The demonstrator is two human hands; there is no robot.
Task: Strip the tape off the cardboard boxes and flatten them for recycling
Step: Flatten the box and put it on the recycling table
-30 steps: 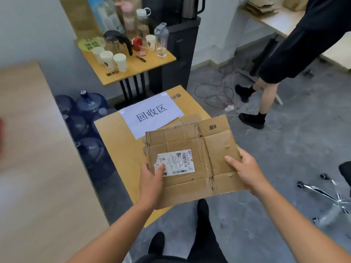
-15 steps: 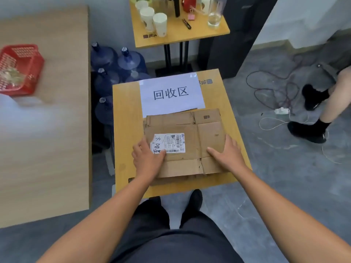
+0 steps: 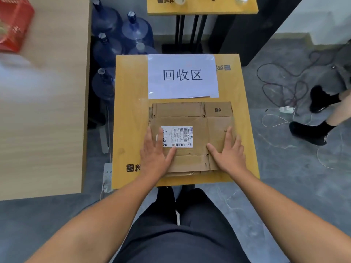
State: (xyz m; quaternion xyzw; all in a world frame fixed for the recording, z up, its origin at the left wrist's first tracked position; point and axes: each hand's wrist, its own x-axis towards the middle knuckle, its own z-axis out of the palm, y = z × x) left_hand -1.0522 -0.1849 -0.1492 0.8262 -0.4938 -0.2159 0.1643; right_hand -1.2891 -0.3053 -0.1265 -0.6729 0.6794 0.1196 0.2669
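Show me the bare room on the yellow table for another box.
Widest bare patch: the left strip of the yellow table, between its edge and the paper sign and flattened cardboard. A narrower strip runs along the right edge. The middle is crowded: left hand and right hand press the cardboard.

Flattened cardboard box (image 3: 199,114): held in the air by both hands a second ago, it now lies flat on the yellow table (image 3: 129,111) at frame centre, just below the white paper sign (image 3: 182,75). Left hand (image 3: 155,150): edge grip released, fingers straight, pressing down at the shipping label (image 3: 178,136). Right hand (image 3: 229,152): likewise flat, pressing the box's lower right.
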